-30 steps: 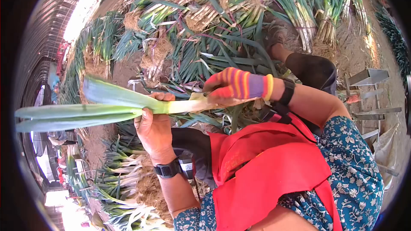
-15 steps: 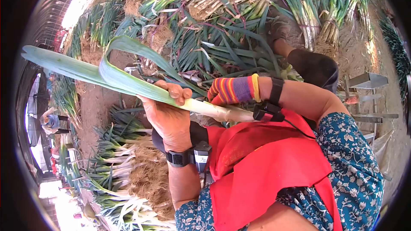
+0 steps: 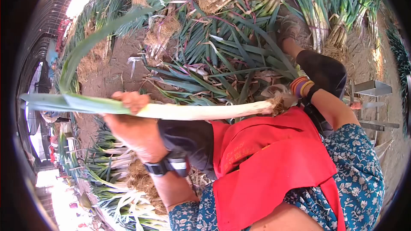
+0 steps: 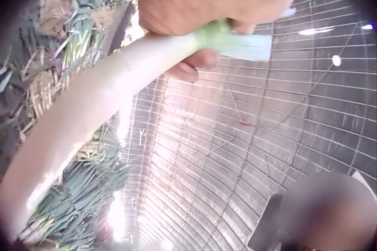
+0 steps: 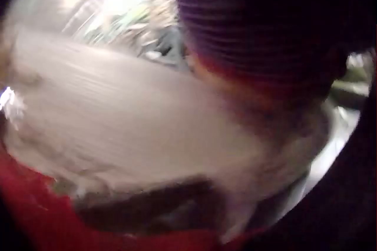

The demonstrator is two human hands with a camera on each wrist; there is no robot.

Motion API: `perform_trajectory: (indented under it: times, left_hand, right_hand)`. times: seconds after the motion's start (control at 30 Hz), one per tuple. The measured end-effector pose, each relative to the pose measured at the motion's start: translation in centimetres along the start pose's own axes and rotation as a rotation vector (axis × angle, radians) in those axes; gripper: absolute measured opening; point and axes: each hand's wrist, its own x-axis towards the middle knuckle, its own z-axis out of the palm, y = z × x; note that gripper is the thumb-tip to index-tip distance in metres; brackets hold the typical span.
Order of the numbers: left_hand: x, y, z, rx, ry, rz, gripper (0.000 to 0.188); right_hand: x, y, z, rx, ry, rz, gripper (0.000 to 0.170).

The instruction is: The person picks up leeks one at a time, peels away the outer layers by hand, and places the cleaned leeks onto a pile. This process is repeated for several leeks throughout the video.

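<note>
My bare left hand [image 3: 130, 122] grips a long leek [image 3: 192, 112] where its green leaves meet the white stalk. The stalk lies nearly level across the head view, its brown roots [image 3: 280, 104] towards the right. In the left wrist view the fingers of the left hand [image 4: 215, 4] wrap the leek [image 4: 126, 71]. My right hand [image 3: 301, 86], in a striped knit glove, is just beyond the root end, with thin, blurred, translucent material [image 3: 276, 90] beside it. The glove [image 5: 253, 39] is dark in the right wrist view, over a blurred pale surface; its fingers cannot be made out.
Loose leeks and leaves [image 3: 205, 64] cover the ground ahead. Tied bundles [image 3: 317, 21] stand at the upper right, and a leek pile with roots [image 3: 115, 162] lies at lower left. A metal stand [image 3: 373, 88] is at the right.
The right hand has moved right along the stalk, past the roots. The left hand has shifted left with the leek, which is now more level, its white stalk more exposed.
</note>
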Motion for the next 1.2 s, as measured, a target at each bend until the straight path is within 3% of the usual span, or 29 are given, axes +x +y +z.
perform_trajectory:
  times: [0.1, 0.17, 0.23, 0.27, 0.3, 0.33, 0.37, 0.4, 0.47, 0.63, 0.83, 1.03, 1.1, 1.13, 1.2]
  left_hand:
    - [1.5, 2.7, -1.8, 0.002, 0.065, 0.065, 0.039]
    - [1.3, 1.8, -1.0, 0.192, 0.238, 0.172, 0.038]
    - [1.1, -0.1, -1.2, 0.184, 0.253, 0.137, 0.039]
    - [0.9, -1.3, -0.9, 0.192, 0.266, 0.137, 0.039]
    - [0.8, -2.4, -0.7, 0.196, 0.279, 0.131, 0.040]
    - [0.8, -3.2, -1.1, 0.201, 0.230, 0.110, 0.041]
    - [0.7, -3.8, -0.8, 0.187, 0.229, 0.104, 0.041]
    - [0.5, -4.4, -0.2, 0.217, 0.239, 0.113, 0.042]
    - [0.0, -5.0, 0.0, 0.266, 0.253, 0.115, 0.044]
    - [-0.6, -5.6, -0.6, 0.213, 0.252, 0.065, 0.043]
    - [-1.2, -6.7, -1.2, 0.083, 0.320, 0.009, 0.037]
    - [-1.1, -8.3, -1.3, 0.102, 0.350, 0.036, 0.031]
    - [-1.2, -8.6, -1.3, 0.148, 0.344, 0.028, 0.032]
    - [-1.2, -8.8, -1.4, 0.150, 0.344, 0.025, 0.032]
    - [-1.1, -9.5, -1.7, 0.133, 0.382, 0.001, 0.032]
  right_hand:
    - [-0.7, 0.7, -4.5, 0.040, 0.047, 0.161, 0.022]
    - [-1.5, -0.4, -10.5, 0.192, 0.365, 0.195, 0.023]
    - [-0.6, -1.0, -13.9, 0.211, 0.897, -0.233, 0.025]
    - [-3.9, -4.5, -19.0, 0.748, 0.836, -0.236, 0.026]
    - [-4.9, -6.4, -21.0, 0.581, 1.076, -0.541, 0.028]
    - [-6.5, -9.1, -23.2, 0.654, 1.034, -0.505, 0.030]
    - [-6.1, -10.9, -23.3, 0.568, 1.231, -0.669, 0.028]
    - [-8.1, -13.4, -25.2, 0.598, 1.128, -0.634, 0.037]
    - [-8.9, -16.5, -25.9, 0.520, 1.283, -0.631, 0.046]
    - [-7.4, -19.3, -26.2, 0.545, 1.349, -0.626, 0.048]
    - [-6.6, -18.6, -26.4, 0.371, 1.349, -0.664, 0.028]
    - [-4.8, -18.8, -25.6, 0.557, 1.078, -0.651, 0.021]
    - [-3.1, -19.4, -24.1, 0.524, 1.129, -0.651, 0.019]
    - [-2.6, -20.1, -24.0, 0.138, 1.215, -0.478, 0.016]
    - [-5.7, -20.9, -24.0, 0.052, 1.109, -0.453, 0.011]
